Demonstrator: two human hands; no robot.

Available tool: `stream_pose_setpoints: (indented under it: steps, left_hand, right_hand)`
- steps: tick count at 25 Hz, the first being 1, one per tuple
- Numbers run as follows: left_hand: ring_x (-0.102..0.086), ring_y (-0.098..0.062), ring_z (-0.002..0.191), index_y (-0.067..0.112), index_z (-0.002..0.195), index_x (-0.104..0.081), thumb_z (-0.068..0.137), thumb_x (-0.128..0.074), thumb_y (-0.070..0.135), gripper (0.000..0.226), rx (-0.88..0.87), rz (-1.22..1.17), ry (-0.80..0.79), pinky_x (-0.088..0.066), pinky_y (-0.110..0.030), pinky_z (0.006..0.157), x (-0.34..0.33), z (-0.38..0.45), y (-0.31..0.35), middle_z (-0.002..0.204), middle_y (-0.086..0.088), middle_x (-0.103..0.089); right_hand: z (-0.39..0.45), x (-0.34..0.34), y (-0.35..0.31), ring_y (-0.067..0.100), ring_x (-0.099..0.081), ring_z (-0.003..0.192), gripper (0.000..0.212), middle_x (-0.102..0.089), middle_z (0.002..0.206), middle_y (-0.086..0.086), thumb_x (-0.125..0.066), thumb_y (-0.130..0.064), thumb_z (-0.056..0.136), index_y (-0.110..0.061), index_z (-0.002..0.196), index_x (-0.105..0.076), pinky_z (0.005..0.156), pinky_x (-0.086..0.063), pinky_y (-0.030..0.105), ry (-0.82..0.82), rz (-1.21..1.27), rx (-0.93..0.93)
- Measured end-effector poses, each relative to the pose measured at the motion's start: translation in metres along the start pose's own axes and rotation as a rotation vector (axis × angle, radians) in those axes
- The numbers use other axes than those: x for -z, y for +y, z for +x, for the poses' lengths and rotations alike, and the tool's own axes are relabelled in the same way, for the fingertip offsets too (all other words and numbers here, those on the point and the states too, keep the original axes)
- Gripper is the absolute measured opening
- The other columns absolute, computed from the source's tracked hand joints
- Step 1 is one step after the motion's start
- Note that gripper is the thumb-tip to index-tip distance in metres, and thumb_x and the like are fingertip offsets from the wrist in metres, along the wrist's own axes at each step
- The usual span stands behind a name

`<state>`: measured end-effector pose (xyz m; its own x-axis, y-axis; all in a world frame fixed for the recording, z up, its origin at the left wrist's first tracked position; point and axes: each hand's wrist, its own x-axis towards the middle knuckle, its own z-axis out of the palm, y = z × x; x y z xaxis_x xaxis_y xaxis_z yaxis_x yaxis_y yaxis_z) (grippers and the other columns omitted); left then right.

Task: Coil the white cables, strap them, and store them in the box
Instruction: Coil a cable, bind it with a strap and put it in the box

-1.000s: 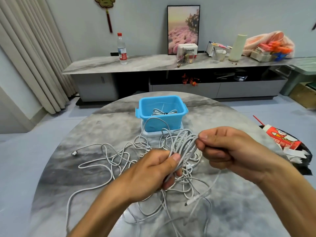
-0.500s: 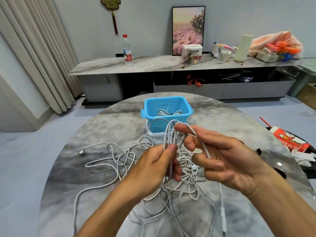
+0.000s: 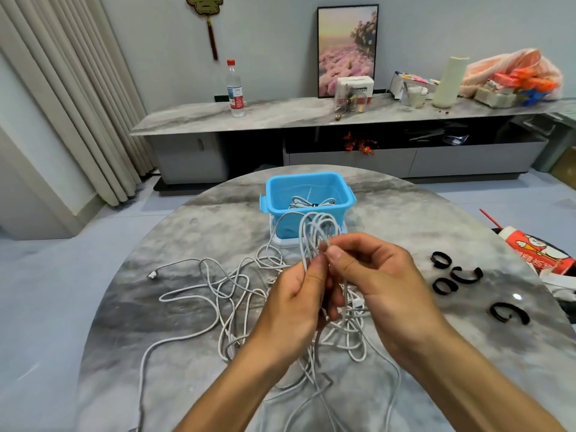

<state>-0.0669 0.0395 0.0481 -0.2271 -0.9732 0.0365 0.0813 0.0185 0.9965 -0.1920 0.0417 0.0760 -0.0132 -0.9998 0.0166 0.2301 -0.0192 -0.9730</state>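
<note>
Seen from above and behind the hands: round grey marble table [image 3: 193, 310], filling most of the view. Beyond it, long low cabinet [image 3: 280, 115] along the far wall, carrying a water bottle [image 3: 235, 88], a framed picture [image 3: 347, 48] and assorted clutter.

Sprawled across the middle of the table, a loose tangle of white cables [image 3: 224, 294], one plug end lying out to the left. Behind the tangle, toward the far edge, open blue box [image 3: 307, 202], with one strapped coil [image 3: 313, 203] already lying inside.

Raised above the tangle, just in front of the box, both hands close together. Left hand [image 3: 296, 310] curled round the lower part of a partly wound bundle of cable loops [image 3: 316, 232], thumb pressed against the strands. Loops stood up above the fingers, tails trailed down toward the near edge. Right hand [image 3: 377, 285] touching the bundle from the right, thumb and forefinger pinched on the strands near the top of the grip, remaining fingers curled behind.

Right of the hands, well apart from the cables, four black straps [image 3: 464, 274] lay curled on the tabletop. Past the right rim of the table, a red and white package [image 3: 536, 251].
</note>
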Motion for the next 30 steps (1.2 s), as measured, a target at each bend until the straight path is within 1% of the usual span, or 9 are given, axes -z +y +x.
stream_pose_setpoints:
  steps: [5, 9, 13, 16, 19, 24, 27, 28, 30]
  left_hand:
    - [-0.069, -0.023, 0.08, 0.014, 0.087, -0.068, 0.097, -0.04, 0.047, 0.044, -0.071, 0.245, 0.097, -0.055, -0.042, 0.077, -0.003, -0.001, -0.006, 0.082, -0.002, -0.073]
    - [-0.053, 0.001, 0.058, 0.015, 0.076, -0.06, 0.103, -0.041, 0.035, 0.039, -0.12, 0.414, 0.153, -0.043, -0.016, 0.059, 0.003, 0.002, -0.003, 0.062, 0.015, -0.06]
    - [-0.061, -0.013, 0.056, 0.018, 0.075, -0.057, 0.104, -0.039, 0.035, 0.038, -0.029, 0.287, 0.03, -0.049, -0.03, 0.057, -0.002, -0.001, 0.0, 0.061, 0.0, -0.063]
    - [-0.044, -0.01, 0.045, 0.025, 0.066, -0.052, 0.103, -0.042, 0.034, 0.04, -0.018, 0.311, 0.006, -0.039, -0.027, 0.049, 0.001, -0.002, 0.004, 0.05, 0.004, -0.048]
    - [-0.03, -0.008, 0.044, 0.024, 0.074, -0.057, 0.103, -0.044, 0.034, 0.033, 0.099, 0.096, -0.096, -0.049, -0.034, 0.049, 0.003, -0.004, 0.004, 0.055, 0.004, -0.034]
    - [-0.018, -0.004, 0.039, 0.016, 0.082, -0.056, 0.092, -0.048, 0.046, 0.033, 0.212, -0.189, -0.175, -0.019, -0.012, 0.038, 0.006, -0.003, 0.011, 0.054, 0.005, -0.028]
    - [-0.02, -0.003, 0.037, 0.021, 0.072, -0.059, 0.09, -0.05, 0.046, 0.033, 0.184, -0.252, -0.155, -0.02, -0.011, 0.037, 0.005, -0.006, 0.011, 0.051, 0.006, -0.032]
    - [-0.02, -0.004, 0.037, 0.024, 0.068, -0.059, 0.093, -0.05, 0.047, 0.035, 0.178, -0.235, -0.173, -0.02, -0.012, 0.038, 0.003, -0.008, 0.01, 0.05, 0.006, -0.032]
    - [-0.021, -0.005, 0.039, 0.026, 0.066, -0.059, 0.097, -0.05, 0.047, 0.038, 0.178, -0.172, -0.26, -0.019, -0.013, 0.039, -0.005, -0.014, 0.006, 0.051, 0.005, -0.03]
  right_hand:
    - [0.0, -0.002, 0.004, 0.008, -0.056, 0.048, 0.006, -0.06, 0.057, 0.002, -0.066, 0.0, 0.09, -0.003, 0.085, -0.068, 0.044, -0.045, 0.017, 0.136, -0.003, 0.015]
    - [0.007, 0.0, 0.006, 0.011, -0.058, 0.051, 0.007, -0.062, 0.061, 0.002, -0.061, -0.007, 0.095, -0.004, 0.09, -0.065, 0.045, -0.044, 0.022, 0.127, -0.065, -0.018]
    - [0.011, 0.01, -0.002, 0.012, -0.056, 0.049, 0.008, -0.059, 0.061, 0.006, -0.058, -0.005, 0.097, 0.0, 0.094, -0.063, 0.043, -0.048, 0.025, 0.096, 0.006, -0.045]
    - [0.014, 0.013, -0.001, 0.013, -0.057, 0.047, 0.009, -0.06, 0.063, 0.01, -0.059, -0.005, 0.096, 0.003, 0.096, -0.063, 0.045, -0.05, 0.025, 0.088, -0.014, -0.034]
    - [0.014, 0.016, 0.0, 0.015, -0.057, 0.047, 0.005, -0.061, 0.059, 0.009, -0.061, -0.004, 0.094, -0.001, 0.091, -0.064, 0.047, -0.051, 0.025, 0.105, -0.12, 0.038]
    - [0.013, 0.014, 0.008, 0.013, -0.064, 0.061, 0.003, -0.067, 0.079, 0.003, -0.063, -0.005, 0.093, -0.007, 0.096, -0.063, 0.056, -0.053, 0.023, 0.164, -0.21, 0.199]
    - [0.011, 0.007, 0.008, 0.019, -0.066, 0.094, 0.041, -0.07, 0.108, 0.01, -0.069, -0.026, 0.087, -0.006, 0.122, -0.061, 0.081, -0.054, 0.033, -0.059, 0.278, -0.07]
    - [0.01, 0.005, 0.007, 0.024, -0.066, 0.097, 0.051, -0.071, 0.107, 0.012, -0.071, -0.033, 0.081, -0.006, 0.123, -0.062, 0.086, -0.052, 0.037, -0.151, 0.363, -0.162]
    - [0.01, 0.005, 0.0, 0.029, -0.068, 0.081, 0.037, -0.071, 0.081, 0.012, -0.081, -0.031, 0.07, -0.013, 0.101, -0.072, 0.075, -0.051, 0.038, -0.202, 0.292, -0.227]
